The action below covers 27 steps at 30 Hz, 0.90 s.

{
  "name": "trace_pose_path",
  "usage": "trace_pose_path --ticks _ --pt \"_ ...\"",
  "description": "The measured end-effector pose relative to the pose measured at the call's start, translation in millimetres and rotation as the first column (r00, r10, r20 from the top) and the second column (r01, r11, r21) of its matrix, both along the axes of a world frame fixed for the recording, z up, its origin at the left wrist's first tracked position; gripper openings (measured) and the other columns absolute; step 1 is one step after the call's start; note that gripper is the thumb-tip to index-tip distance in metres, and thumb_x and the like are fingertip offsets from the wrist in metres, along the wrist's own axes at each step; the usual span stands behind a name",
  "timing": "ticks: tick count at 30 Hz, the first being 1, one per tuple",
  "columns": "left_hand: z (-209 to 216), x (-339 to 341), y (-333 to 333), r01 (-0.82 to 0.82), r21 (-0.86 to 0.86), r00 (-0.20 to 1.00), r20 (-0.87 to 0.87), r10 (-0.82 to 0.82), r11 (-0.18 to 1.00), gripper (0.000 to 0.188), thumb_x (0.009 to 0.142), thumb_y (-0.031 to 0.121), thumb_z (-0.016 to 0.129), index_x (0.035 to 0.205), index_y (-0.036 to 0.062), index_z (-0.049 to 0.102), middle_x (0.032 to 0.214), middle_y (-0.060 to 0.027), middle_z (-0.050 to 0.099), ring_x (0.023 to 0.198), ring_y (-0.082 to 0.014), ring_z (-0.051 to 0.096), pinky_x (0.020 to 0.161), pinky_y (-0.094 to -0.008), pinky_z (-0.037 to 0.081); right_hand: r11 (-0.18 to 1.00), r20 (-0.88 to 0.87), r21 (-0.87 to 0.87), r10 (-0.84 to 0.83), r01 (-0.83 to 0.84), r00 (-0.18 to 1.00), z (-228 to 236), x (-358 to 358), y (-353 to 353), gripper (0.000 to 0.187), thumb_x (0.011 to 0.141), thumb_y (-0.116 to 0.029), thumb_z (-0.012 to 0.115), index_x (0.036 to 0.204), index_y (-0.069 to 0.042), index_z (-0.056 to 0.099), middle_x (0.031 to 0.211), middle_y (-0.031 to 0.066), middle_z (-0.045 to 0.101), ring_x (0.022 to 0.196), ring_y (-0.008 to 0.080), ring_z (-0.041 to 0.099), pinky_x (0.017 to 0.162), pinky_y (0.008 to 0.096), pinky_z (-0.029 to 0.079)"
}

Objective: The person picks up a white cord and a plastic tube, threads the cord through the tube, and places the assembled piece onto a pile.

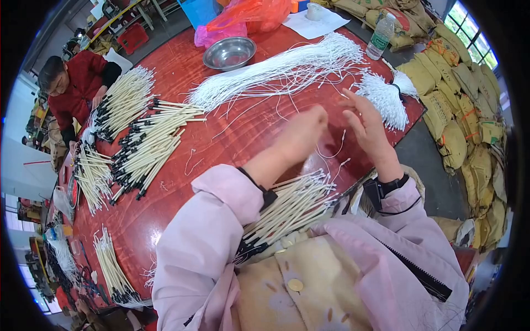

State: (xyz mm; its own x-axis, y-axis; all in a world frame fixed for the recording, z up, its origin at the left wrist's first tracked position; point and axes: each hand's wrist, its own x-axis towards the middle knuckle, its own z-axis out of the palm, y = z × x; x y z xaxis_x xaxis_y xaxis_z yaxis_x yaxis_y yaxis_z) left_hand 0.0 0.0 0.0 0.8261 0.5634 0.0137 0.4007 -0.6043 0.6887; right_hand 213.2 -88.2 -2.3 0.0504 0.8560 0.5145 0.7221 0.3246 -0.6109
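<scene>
the red desk (138, 223) carries loosely trailing white cords (270, 73), which could snag my loosely parted right hand (369, 122); my left hand (302, 132) is blurred, grip unclear.

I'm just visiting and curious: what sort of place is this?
Probably a hand-assembly workshop: bundles of cream sticks and long white strings lie on a red table, with sacks stacked at the right.

- Just in front of you, a thin white cord (340, 148) curves loosely over the red surface (223, 151).
- Nearest you, cream sticks (292, 204) lie in a slanting heap, white-tipped ends pointing away from you, black ends toward you.
- Beyond, long white cords (281, 69) lie in a loose bundle.
</scene>
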Motion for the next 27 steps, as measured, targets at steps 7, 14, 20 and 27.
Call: trace_pose_path --ticks 7,14,20,27 --pt "-5.1 -22.9 12.8 0.055 0.349 0.969 0.207 -0.134 0.935 0.011 0.088 0.014 0.066 0.092 0.0045 0.065 0.100 -0.0138 0.067 0.081 -0.0374 0.069 0.073 -0.0501 0.054 0.999 0.216 0.020 0.041 -0.046 0.975 -0.8 -13.0 3.2 0.045 0.094 -0.011 0.067 0.138 -0.004 0.059 0.107 0.0112 0.073 0.099 0.0296 0.064 0.090 0.0392 0.048" --pt "-21.0 -2.8 -16.3 -0.003 0.425 1.000 0.017 -0.004 0.905 0.019 0.086 0.015 0.068 0.101 0.0056 0.065 0.102 -0.0169 0.064 0.084 -0.0404 0.069 0.072 -0.0507 0.056 1.000 0.246 0.020 -0.020 0.016 0.969 -6.2 -18.7 -4.6 0.046 0.092 -0.014 0.070 0.135 -0.005 0.061 0.110 0.0128 0.072 0.098 0.0314 0.063 0.090 0.0417 0.047" --pt "-11.9 20.2 -10.7 -0.391 0.355 0.881 -0.122 0.457 0.849 0.024 0.093 0.020 0.063 0.105 -0.0011 0.065 0.106 -0.0212 0.066 0.091 -0.0369 0.073 0.073 -0.0468 0.061 0.996 0.187 -0.084 -0.025 0.041 0.982 -12.5 -26.8 -14.0 0.047 0.089 -0.016 0.072 0.134 -0.004 0.062 0.109 0.0121 0.071 0.095 0.0313 0.062 0.087 0.0429 0.047" --pt "-29.2 44.9 9.1 -0.376 0.219 0.872 -0.245 0.424 0.900 0.027 0.093 0.016 0.060 0.109 -0.0028 0.071 0.108 -0.0258 0.071 0.096 -0.0368 0.074 0.076 -0.0459 0.062 1.000 0.187 -0.022 0.008 -0.004 0.982 -15.5 -31.3 -6.8 0.045 0.090 -0.017 0.072 0.130 -0.002 0.062 0.103 0.0133 0.069 0.094 0.0327 0.061 0.087 0.0420 0.046"
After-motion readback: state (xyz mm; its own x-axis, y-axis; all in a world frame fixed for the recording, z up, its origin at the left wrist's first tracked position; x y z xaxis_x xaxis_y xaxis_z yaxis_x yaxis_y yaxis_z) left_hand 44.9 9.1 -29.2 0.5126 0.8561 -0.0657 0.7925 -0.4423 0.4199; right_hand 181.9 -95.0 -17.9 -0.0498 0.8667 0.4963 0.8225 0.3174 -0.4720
